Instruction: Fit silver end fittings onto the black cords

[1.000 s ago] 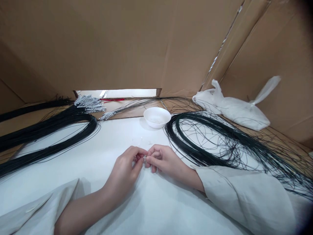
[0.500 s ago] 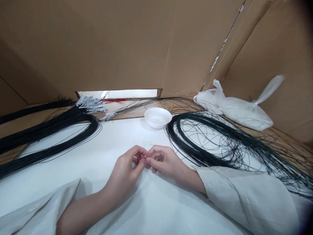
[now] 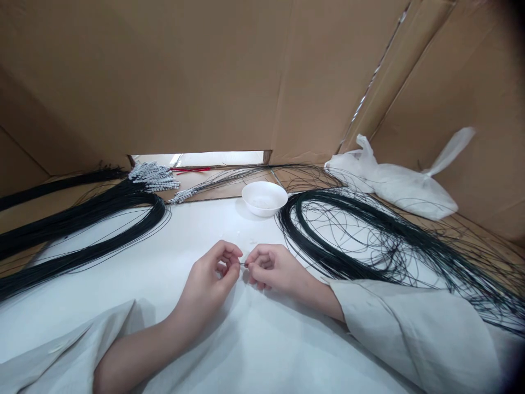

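My left hand and my right hand rest on the white table cover, fingertips nearly touching. Both pinch the ends of a thin dark wire that spans the small gap between them. Whether a bead or other small piece sits on the wire is too small to tell. A small white bowl stands just beyond the hands.
A loose coil of black wires lies at the right, and a thick black wire bundle curves at the left. Wires with white beaded ends lie at the back left. A white plastic bag rests against the cardboard walls.
My hands have drawn slightly apart, showing a short stretch of wire between the fingertips. Nothing else has moved.
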`<act>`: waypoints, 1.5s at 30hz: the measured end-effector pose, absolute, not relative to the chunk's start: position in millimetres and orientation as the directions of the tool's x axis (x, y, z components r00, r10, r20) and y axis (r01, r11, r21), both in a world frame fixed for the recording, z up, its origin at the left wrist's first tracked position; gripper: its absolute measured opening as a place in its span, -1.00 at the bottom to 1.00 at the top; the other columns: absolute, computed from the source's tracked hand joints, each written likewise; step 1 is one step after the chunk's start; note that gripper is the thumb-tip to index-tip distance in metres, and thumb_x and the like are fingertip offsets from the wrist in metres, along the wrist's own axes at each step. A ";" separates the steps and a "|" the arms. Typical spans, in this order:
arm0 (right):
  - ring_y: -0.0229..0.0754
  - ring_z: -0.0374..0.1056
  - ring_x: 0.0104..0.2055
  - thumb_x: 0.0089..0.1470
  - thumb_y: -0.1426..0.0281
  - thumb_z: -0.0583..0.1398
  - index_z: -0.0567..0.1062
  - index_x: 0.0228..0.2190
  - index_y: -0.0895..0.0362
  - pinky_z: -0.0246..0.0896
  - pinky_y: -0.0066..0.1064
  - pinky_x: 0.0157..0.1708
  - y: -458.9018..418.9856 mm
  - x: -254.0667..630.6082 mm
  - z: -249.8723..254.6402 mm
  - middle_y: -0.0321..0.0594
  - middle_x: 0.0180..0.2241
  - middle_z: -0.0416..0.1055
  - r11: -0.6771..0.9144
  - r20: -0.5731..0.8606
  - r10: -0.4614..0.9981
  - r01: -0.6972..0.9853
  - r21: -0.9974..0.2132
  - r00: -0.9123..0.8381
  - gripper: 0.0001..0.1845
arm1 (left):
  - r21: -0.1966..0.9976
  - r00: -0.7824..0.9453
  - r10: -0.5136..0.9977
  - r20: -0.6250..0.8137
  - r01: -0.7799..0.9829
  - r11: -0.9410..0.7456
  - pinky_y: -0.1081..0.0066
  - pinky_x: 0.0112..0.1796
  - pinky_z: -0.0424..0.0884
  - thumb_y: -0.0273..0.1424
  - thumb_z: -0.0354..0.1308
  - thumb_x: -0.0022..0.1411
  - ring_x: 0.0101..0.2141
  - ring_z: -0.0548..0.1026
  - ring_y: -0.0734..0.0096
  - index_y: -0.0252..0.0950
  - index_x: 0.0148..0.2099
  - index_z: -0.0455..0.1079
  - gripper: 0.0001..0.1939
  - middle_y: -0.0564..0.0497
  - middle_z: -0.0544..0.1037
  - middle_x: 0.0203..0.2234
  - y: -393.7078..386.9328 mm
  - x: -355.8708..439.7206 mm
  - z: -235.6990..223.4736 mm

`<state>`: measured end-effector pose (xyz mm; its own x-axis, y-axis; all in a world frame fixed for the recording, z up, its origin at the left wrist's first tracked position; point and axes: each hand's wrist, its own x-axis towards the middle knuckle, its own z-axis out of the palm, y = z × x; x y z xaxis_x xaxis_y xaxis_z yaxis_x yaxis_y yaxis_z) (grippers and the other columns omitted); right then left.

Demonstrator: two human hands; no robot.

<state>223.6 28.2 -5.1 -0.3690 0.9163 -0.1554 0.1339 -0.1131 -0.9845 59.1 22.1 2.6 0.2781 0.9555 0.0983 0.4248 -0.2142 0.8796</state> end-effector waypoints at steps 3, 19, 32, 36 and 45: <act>-0.39 0.23 -0.65 -0.07 0.44 0.13 0.34 -0.47 0.20 0.11 -0.61 -0.70 27.9 223.8 -6.2 -0.31 -0.62 0.34 -0.112 -0.141 0.927 0.104 -0.988 -0.348 -0.93 | 0.791 0.259 0.953 0.158 0.544 -0.279 0.44 -0.39 0.30 -0.40 -0.08 0.18 -0.40 0.39 0.40 -0.23 -0.15 0.24 -0.82 0.05 0.39 -0.39 32.8 51.7 -0.5; -0.40 0.22 -0.65 0.00 0.33 0.15 0.33 -0.46 0.20 0.08 -0.60 -0.70 28.6 224.7 -10.6 -0.29 -0.60 0.34 -0.098 -0.119 0.928 0.076 -0.992 -0.352 -0.83 | 0.399 0.334 0.901 0.278 0.813 -0.424 0.32 -0.29 0.28 -0.41 -0.14 0.21 -0.34 0.42 0.25 -0.29 -0.28 0.36 -0.77 -0.07 0.42 -0.34 69.6 40.0 -5.0; -0.39 0.21 -0.65 -0.02 0.43 0.11 0.33 -0.46 0.19 0.10 -0.59 -0.70 27.6 224.8 -8.6 -0.25 -0.56 0.39 -0.074 -0.096 0.926 0.074 -0.995 -0.365 -0.94 | 0.983 0.299 0.939 -0.168 0.117 0.138 0.51 -0.45 0.21 -0.38 0.05 0.11 -0.54 0.29 0.54 -0.33 -0.30 0.31 -0.88 0.11 0.36 -0.57 37.4 58.5 3.4; -0.39 0.22 -0.65 -0.04 0.46 0.10 0.33 -0.47 0.19 0.12 -0.59 -0.68 27.1 223.8 -6.9 -0.26 -0.56 0.39 -0.090 -0.112 0.923 0.078 -0.993 -0.367 -0.97 | 0.984 0.343 0.923 -0.175 0.094 0.152 0.52 -0.46 0.20 -0.39 0.07 0.12 -0.55 0.29 0.55 -0.35 -0.30 0.30 -0.88 0.11 0.35 -0.58 36.6 60.1 3.3; -0.40 0.21 -0.63 -0.09 0.51 0.08 0.33 -0.50 0.18 0.12 -0.57 -0.64 24.5 223.5 -1.8 -0.29 -0.57 0.37 -0.049 -0.072 0.931 0.074 -0.996 -0.358 -0.97 | 0.987 0.401 0.904 -0.147 0.118 0.108 0.51 -0.44 0.20 -0.36 0.06 0.15 -0.53 0.29 0.53 -0.34 -0.29 0.33 -0.86 0.11 0.36 -0.60 35.1 58.2 3.9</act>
